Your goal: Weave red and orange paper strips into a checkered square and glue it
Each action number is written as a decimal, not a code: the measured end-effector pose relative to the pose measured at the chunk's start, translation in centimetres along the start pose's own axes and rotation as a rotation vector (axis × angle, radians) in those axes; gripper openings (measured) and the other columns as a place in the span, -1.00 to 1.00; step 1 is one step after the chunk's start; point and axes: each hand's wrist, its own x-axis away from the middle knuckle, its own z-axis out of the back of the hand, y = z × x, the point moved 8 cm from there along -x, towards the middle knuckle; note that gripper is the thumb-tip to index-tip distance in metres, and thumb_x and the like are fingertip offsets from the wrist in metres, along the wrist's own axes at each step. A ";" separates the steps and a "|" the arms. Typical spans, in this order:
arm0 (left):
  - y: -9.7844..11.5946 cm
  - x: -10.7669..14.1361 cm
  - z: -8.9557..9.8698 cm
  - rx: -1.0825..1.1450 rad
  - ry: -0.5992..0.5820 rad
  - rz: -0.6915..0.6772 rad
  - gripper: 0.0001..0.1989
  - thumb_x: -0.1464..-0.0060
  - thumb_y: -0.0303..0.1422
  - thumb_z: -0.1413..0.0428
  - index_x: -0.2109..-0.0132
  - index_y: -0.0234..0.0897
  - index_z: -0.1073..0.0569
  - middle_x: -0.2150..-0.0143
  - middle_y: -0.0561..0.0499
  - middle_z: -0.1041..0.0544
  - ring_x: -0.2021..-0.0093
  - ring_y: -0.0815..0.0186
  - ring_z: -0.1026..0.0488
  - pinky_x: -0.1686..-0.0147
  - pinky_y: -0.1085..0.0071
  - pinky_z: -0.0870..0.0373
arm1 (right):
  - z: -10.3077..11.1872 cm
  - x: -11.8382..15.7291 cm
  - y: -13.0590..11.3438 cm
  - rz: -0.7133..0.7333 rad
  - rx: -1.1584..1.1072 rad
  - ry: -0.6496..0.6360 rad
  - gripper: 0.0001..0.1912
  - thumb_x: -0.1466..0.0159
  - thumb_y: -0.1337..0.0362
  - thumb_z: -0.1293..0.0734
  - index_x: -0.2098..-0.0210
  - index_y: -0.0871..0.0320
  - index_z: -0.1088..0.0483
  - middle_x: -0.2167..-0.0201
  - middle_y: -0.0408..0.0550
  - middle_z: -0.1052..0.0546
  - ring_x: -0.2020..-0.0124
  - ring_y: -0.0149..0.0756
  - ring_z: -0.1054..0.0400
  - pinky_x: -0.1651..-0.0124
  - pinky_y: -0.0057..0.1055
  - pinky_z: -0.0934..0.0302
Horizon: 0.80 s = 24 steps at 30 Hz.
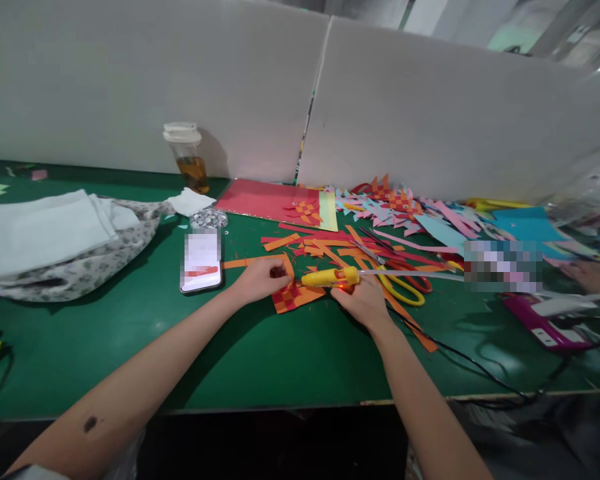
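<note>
In my right hand [365, 301] is a yellow hot glue gun [330, 276], its nozzle pointing left and a clear glue stick [415, 273] jutting from its back. A small red light glows near the grip. My left hand [263, 280] pinches a woven orange and red paper piece [286, 300] just left of the nozzle. One orange strip of it stands raised by my fingers. Whether the nozzle touches the paper I cannot tell. Loose orange and red paper strips [325, 247] lie beyond both hands. Scissors with yellow and red handles [403, 287] lie behind my right hand.
A phone [201, 260] lies left of my left hand. Behind are a lidded cup [190, 160], a red sheet [260, 200] and heaped woven paper fish [395, 203]. At right are a magenta power strip [545, 327], a black cable [470, 360] and another person's hand [597, 273].
</note>
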 end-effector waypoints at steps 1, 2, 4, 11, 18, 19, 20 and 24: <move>0.0 0.0 0.0 -0.002 0.002 -0.001 -0.86 0.10 -0.35 -0.06 0.54 -0.28 -0.32 0.56 0.12 -0.37 0.53 0.43 -0.29 0.52 0.49 -0.17 | 0.0 0.0 0.0 0.000 0.005 -0.004 -0.79 0.03 0.11 -0.21 0.64 0.12 -0.29 0.54 -0.05 -0.43 0.38 -0.19 -0.32 0.30 -0.35 -0.14; 0.0 0.0 0.0 -0.003 0.002 0.000 -0.86 0.09 -0.34 -0.06 0.53 -0.28 -0.32 0.56 0.12 -0.37 0.53 0.42 -0.29 0.52 0.49 -0.16 | 0.0 0.0 -0.1 0.000 0.013 -0.007 -0.79 0.03 0.11 -0.21 0.64 0.12 -0.29 0.54 -0.05 -0.43 0.37 -0.19 -0.32 0.30 -0.34 -0.15; -0.1 0.0 0.0 0.001 -0.005 0.006 -0.86 0.09 -0.34 -0.06 0.53 -0.28 -0.32 0.56 0.12 -0.37 0.53 0.42 -0.29 0.53 0.49 -0.16 | 0.0 -0.1 -0.1 0.002 0.039 -0.004 -0.79 0.04 0.12 -0.21 0.62 0.12 -0.31 0.52 -0.02 -0.44 0.36 -0.16 -0.33 0.29 -0.33 -0.16; -0.1 0.0 -0.1 0.008 -0.012 0.015 -0.85 0.09 -0.35 -0.07 0.54 -0.28 -0.31 0.56 0.12 -0.37 0.52 0.42 -0.30 0.52 0.49 -0.16 | 0.2 -0.1 0.1 -0.002 0.088 0.026 -0.79 0.02 0.11 -0.21 0.60 0.13 -0.31 0.51 0.00 -0.44 0.34 -0.14 -0.33 0.29 -0.32 -0.15; -0.1 0.0 -0.2 0.037 -0.018 0.019 -0.86 0.10 -0.36 -0.06 0.54 -0.28 -0.30 0.57 0.12 -0.37 0.53 0.43 -0.29 0.53 0.49 -0.16 | 0.1 0.0 -0.3 0.025 0.026 -0.021 -0.78 0.02 0.12 -0.20 0.65 0.12 -0.27 0.56 -0.05 -0.41 0.38 -0.18 -0.32 0.30 -0.33 -0.13; -0.1 0.0 -0.1 0.037 -0.017 0.022 -0.86 0.11 -0.36 -0.07 0.55 -0.28 -0.30 0.57 0.12 -0.37 0.53 0.43 -0.29 0.53 0.49 -0.15 | 0.1 0.0 -0.2 0.015 0.030 -0.030 -0.79 0.02 0.12 -0.20 0.63 0.12 -0.29 0.55 -0.04 -0.42 0.37 -0.17 -0.32 0.29 -0.33 -0.13; -0.1 0.0 -0.1 0.039 -0.017 0.026 -0.86 0.11 -0.37 -0.07 0.55 -0.28 -0.30 0.57 0.12 -0.37 0.54 0.43 -0.29 0.53 0.49 -0.15 | 0.1 0.0 -0.1 0.002 0.040 -0.035 -0.79 0.02 0.12 -0.21 0.61 0.12 -0.30 0.53 -0.03 -0.43 0.36 -0.17 -0.32 0.29 -0.33 -0.13; 0.0 0.1 -0.2 0.043 -0.027 0.041 -0.88 0.12 -0.38 -0.06 0.55 -0.28 -0.31 0.58 0.13 -0.36 0.54 0.43 -0.28 0.54 0.50 -0.15 | 0.1 -0.1 0.3 -0.036 0.103 -0.019 -0.77 0.01 0.12 -0.21 0.53 0.15 -0.36 0.44 0.04 -0.46 0.27 -0.11 -0.33 0.22 -0.31 -0.14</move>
